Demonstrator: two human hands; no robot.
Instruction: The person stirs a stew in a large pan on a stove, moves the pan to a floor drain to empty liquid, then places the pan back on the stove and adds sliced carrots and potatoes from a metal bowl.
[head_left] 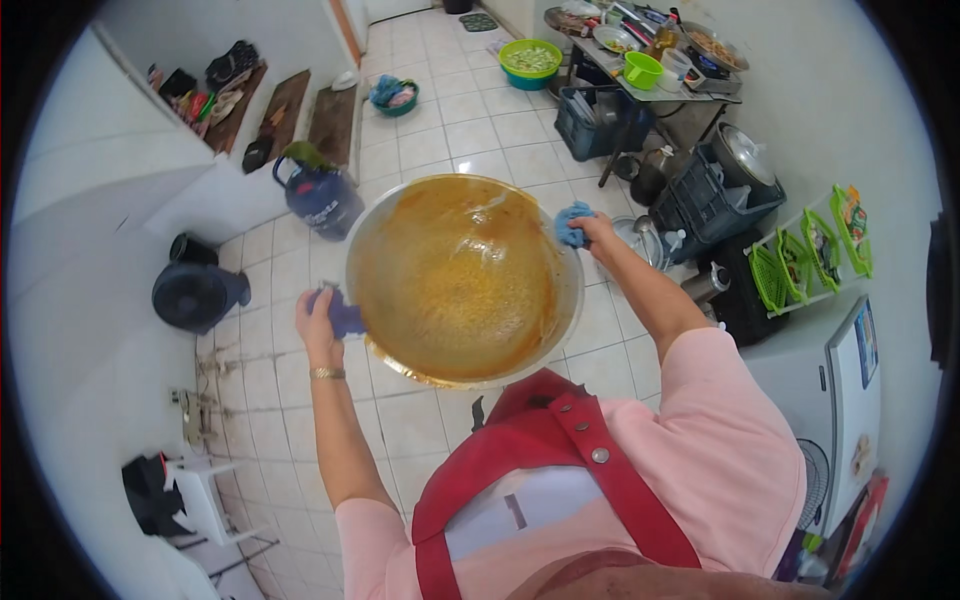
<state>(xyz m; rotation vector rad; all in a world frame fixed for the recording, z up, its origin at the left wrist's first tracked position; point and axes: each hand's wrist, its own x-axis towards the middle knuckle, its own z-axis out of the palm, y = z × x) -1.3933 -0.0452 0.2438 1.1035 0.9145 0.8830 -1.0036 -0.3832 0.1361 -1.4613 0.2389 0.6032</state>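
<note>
Silvery metal pot (571, 305), wide and round, head view: held between both hands over the tiled floor (410, 425), in front of the red apron (530, 402). Yellowish contents (470, 285) inside, wet and shiny, brownish film up the inner wall; liquid or residue, cannot tell. Progress, judged: grip on both sides done, pot looks lifted clear of the floor, not set down; contents not emptied out, as far as shows. Left hand (316, 325): fingers clamped on purple cloth (347, 318), cloth against the pot's left side. Right hand (601, 234): fingers closed round bunched blue cloth (573, 224) at the pot's right side, farther from the body than the left grip. Pot lies right of the left fingers, left of the right ones, cloth between fingers and metal; handles hidden, probably under the cloths. Blue gas cylinder (325, 208) stands beyond the pot's far left edge
</note>
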